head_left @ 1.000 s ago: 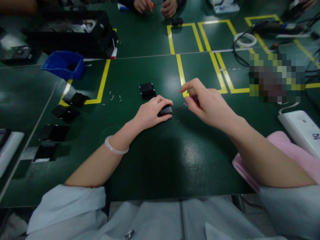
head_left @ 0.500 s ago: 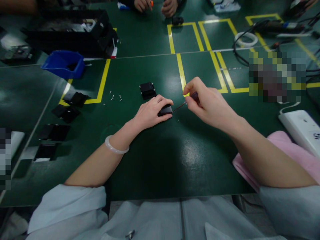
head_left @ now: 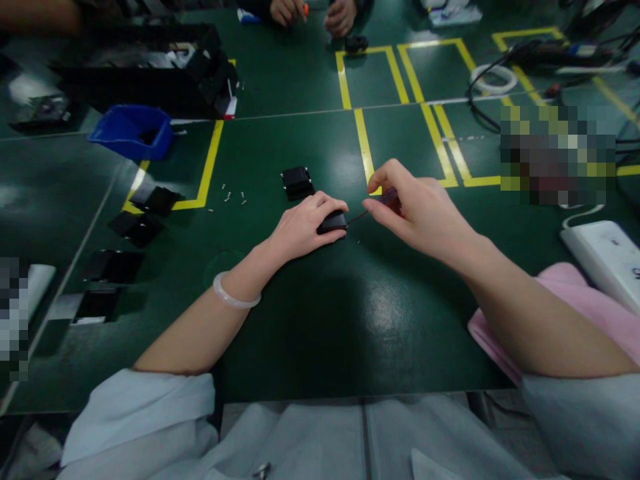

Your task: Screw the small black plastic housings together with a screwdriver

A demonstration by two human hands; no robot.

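My left hand [head_left: 306,223] is closed around a small black part [head_left: 332,223] and holds it down on the green table [head_left: 310,333]. With thumb and fingers my right hand [head_left: 407,203] grips a screwdriver [head_left: 388,197] by its dark handle. The thin shaft points left, and its tip meets the right side of the black part. Just behind my left hand lies another black part [head_left: 297,182] with small screws at its edges. Several loose screws [head_left: 228,197] are scattered to the left of it.
Several black parts [head_left: 114,265] stand in a row at the left, near a blue bin [head_left: 133,131] and a black crate [head_left: 135,80]. Another person's hands [head_left: 340,17] are across the table. On the right are a pink cloth [head_left: 565,280], a white power strip [head_left: 605,257] and cables.
The fingers of my right hand have shifted slightly on the screwdriver handle, with the thumb now further left. My left hand keeps its hold on the black part. The whole view has moved a little.
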